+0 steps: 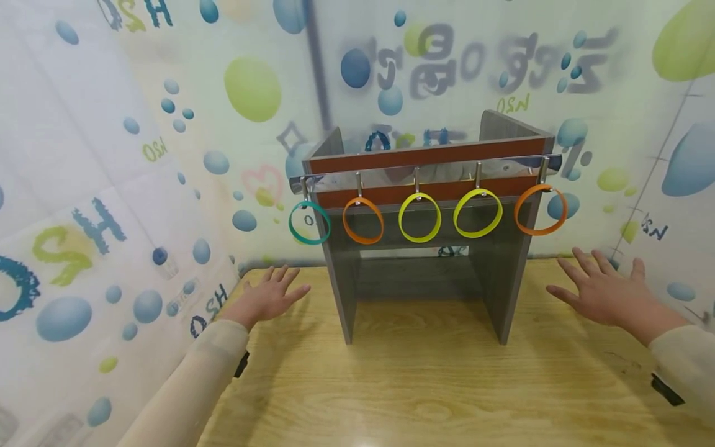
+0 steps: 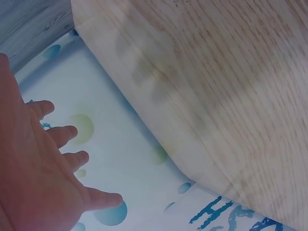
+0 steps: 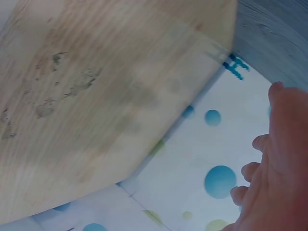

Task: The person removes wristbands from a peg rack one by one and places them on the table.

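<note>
In the head view a grey wooden stand (image 1: 343, 267) rises from the table, with a shiny metal rail (image 1: 391, 179) across its front. Hooks on the rail carry a teal ring (image 1: 291, 231), an orange ring (image 1: 345, 225), a yellow ring (image 1: 401, 225), a second yellow ring (image 1: 457, 220) and a second orange ring (image 1: 517, 214). Left of the stand my left hand (image 1: 268, 297) hovers with spread fingers, holding nothing. My right hand (image 1: 606, 292), fingers spread too, is held to the stand's right and touches no ring. Both wrist views show extended fingers.
A light wooden table (image 1: 391, 391) lies beneath the stand. Curtain-like walls (image 1: 184, 261) printed with blue and green dots close in at the back and both sides. Dark scuffs (image 3: 82, 84) mark the tabletop in the right wrist view.
</note>
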`<state>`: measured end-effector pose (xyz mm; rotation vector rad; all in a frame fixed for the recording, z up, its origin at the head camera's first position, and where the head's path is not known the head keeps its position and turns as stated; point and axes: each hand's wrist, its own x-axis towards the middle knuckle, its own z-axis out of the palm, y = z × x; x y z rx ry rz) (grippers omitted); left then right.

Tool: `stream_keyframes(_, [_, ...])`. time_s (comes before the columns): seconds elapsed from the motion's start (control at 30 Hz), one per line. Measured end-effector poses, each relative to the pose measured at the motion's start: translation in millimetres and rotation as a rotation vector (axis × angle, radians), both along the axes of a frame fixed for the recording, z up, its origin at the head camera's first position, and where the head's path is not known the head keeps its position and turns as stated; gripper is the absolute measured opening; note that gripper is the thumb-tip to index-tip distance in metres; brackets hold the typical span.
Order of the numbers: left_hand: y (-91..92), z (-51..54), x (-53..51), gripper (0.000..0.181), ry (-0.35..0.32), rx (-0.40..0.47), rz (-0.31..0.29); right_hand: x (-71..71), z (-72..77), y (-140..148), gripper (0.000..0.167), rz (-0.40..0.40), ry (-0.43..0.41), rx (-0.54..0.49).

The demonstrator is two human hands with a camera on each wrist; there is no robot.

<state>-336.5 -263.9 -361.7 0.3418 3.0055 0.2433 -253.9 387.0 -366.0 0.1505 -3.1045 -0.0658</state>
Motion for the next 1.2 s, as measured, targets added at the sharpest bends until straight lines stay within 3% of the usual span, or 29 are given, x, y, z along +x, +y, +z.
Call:
stream_keyframes(0.2, [0.5, 5.1, 1.9, 0.091, 0.026, 0.040, -0.044, 5.7, 10.0, -8, 0.094, 0.031, 0.017, -0.046])
stream_keyframes(0.5, [12.5, 12.8, 12.5, 0.088, 0.000, 0.275, -0.141, 11.8, 21.8, -28, 0.093, 0.192, 0.076, -0.217])
stream_keyframes(0.67, [23.7, 12.9, 21.9, 0.081, 0.009, 0.353, -0.189, 19.5, 25.9, -39, 0.096, 0.253, 0.078, -0.304])
stream_keyframes(0.83, [35.6, 14.4, 29.2, 0.073, 0.024, 0.433, -0.232, 25.7, 27.1, -48, 0.097, 0.269, 0.068, -0.391])
stream_keyframes(0.97, [44.4, 13.9, 33.0, 0.074, 0.033, 0.466, -0.260, 26.8, 24.7, -56, 0.098, 0.266, 0.083, -0.404])
stream_keyframes(1.2, [53.4, 6.9, 34.6, 0.072, 0.045, 0.536, -0.271, 25.3, 21.8, -68, 0.097, 0.222, 0.060, -0.447])
